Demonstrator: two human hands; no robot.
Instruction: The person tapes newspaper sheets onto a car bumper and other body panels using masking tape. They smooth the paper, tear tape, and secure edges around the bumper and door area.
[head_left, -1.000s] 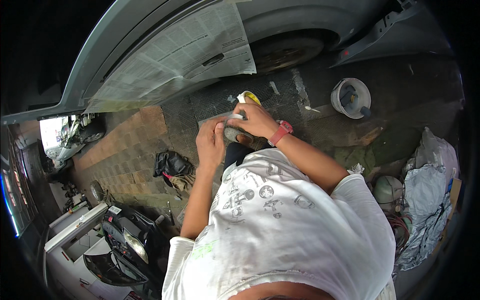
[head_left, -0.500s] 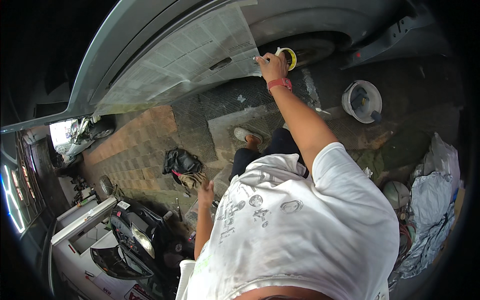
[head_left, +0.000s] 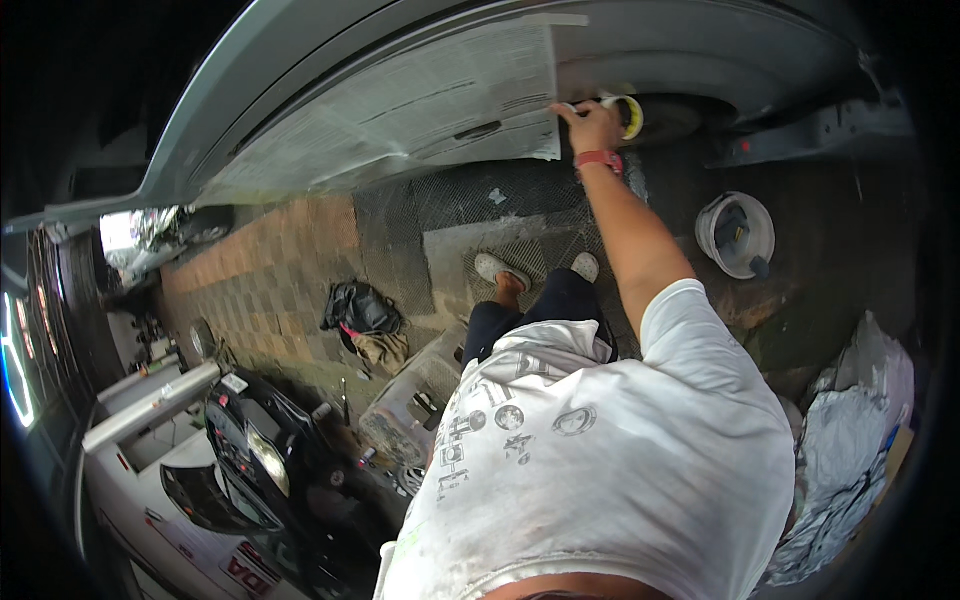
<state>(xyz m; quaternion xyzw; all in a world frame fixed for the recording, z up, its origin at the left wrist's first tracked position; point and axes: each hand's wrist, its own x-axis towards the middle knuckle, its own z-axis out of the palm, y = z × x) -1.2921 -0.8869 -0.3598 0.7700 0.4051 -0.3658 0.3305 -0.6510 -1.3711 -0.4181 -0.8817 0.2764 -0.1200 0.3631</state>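
Note:
A roll of masking tape (head_left: 637, 121) with a yellow core is in my right hand (head_left: 596, 130), which wears a red wristband. The thumb and forefinger reach toward the right edge of a newspaper sheet (head_left: 400, 115) that covers the grey car body panel (head_left: 650, 55). A small whitish bit shows at those fingertips; I cannot make out whether it is tape. A pale strip runs along the sheet's top right corner. My left hand is out of view.
Below the panel, right of my arm, stands a white bucket (head_left: 767, 235) with dark things inside. A black bag (head_left: 362, 310) lies on the tiled floor. Crumpled silvery sheeting (head_left: 840, 450) is at right. A dark vehicle (head_left: 290, 450) stands at lower left.
The view has shifted. My right hand, still with the tape roll, stays near the newspaper's right edge. My left hand, seen earlier beside my shirt, has dropped out of view.

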